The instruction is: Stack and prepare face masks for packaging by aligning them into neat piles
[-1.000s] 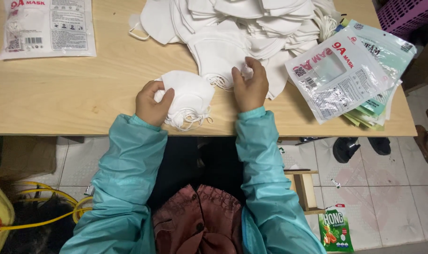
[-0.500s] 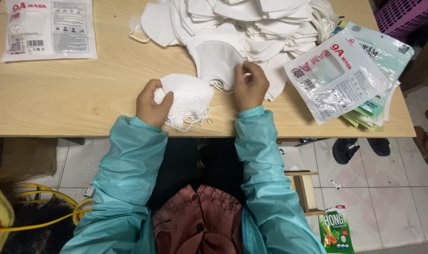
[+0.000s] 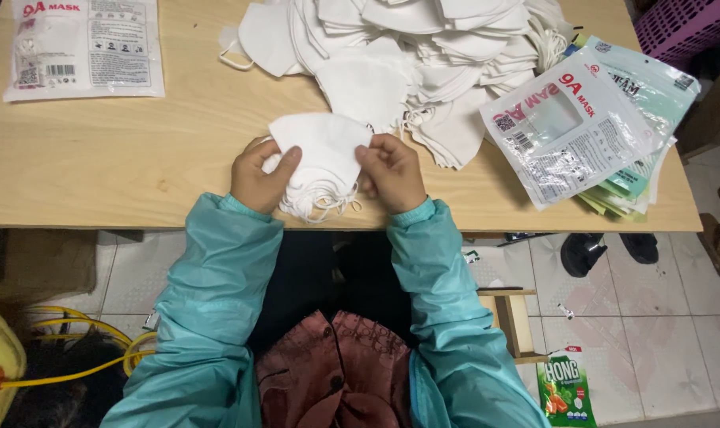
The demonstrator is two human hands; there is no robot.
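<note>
Your pale wooden worktop carries a sealed mask packet at far left and a fanned stack of empty printed pouches at right. Purple crate beyond the corner. Below: tiled floor, dark shoes, yellow hose, green snack packet.

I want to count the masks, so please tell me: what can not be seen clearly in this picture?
- Head view: the stack held by the left hand and right hand; only the top mask shows, so no count.
- Pile: masks overlap, and the top edge cuts it off.
- Pouches: lower ones hidden under the top one.
- Basket: cut off at the corner; contents unseen.
- Sealed pack: contents too small to tell.
</note>
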